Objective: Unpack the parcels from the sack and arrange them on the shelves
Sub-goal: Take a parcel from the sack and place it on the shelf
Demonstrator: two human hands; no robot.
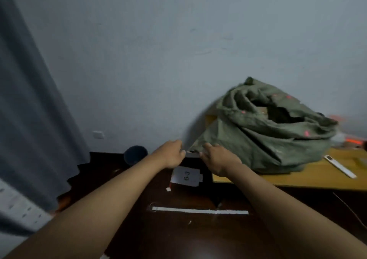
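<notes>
Barely begun. Our left hand (pixel 172 155) and right hand (pixel 218 159) both pinch the near corner of the green sack (pixel 264 137), which slumps on a yellow board (pixel 317 173) against the wall, mouth open. No parcels are out; no shelves in view. Unpacking and shelving all remain, we judge.

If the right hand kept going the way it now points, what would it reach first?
Probably the green sack: the right hand points forward with its fingertips already at the sack's lower corner, near the left hand. Whether it is touching yet is unclear.
</notes>
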